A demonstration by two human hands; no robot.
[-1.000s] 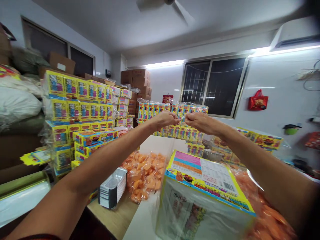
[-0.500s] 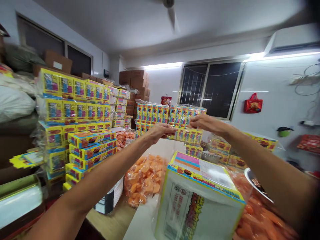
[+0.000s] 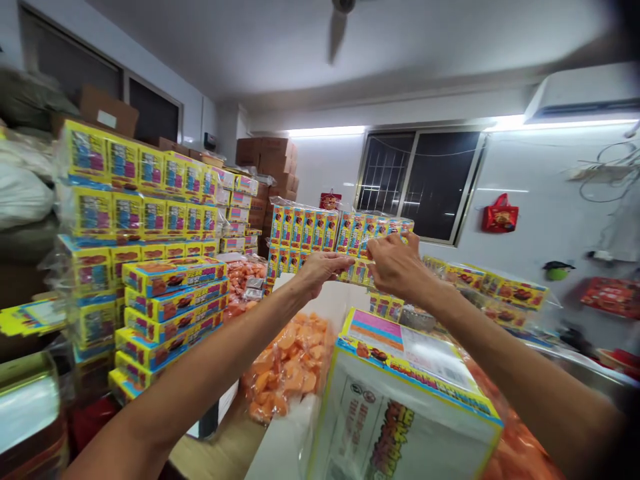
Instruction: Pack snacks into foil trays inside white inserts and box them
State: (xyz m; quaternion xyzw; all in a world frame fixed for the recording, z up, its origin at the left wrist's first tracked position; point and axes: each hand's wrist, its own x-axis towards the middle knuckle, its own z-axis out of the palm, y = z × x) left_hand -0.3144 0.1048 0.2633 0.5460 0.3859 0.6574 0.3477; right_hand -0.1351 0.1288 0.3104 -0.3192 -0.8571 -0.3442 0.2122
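Note:
Both hands are raised in the middle of the view, above and beyond a large box (image 3: 415, 400) in clear wrap. My left hand (image 3: 323, 270) is closed in a pinch, fingertips pointing right. Across a small gap, my right hand (image 3: 397, 263) has bent, closed fingers. Whatever either hand pinches is too thin or small to make out. Orange wrapped pieces (image 3: 293, 367) lie in clear plastic below my left forearm.
Stacked yellow packs (image 3: 125, 213) stand at left, with flat yellow boxes (image 3: 175, 307) before them. More wrapped boxes (image 3: 305, 230) stand behind my hands. Additional packs (image 3: 500, 287) are at right, beyond my right forearm.
My right hand has moved slightly left and down, nearer to my left hand, and now shows more of its back. The view has shifted a little.

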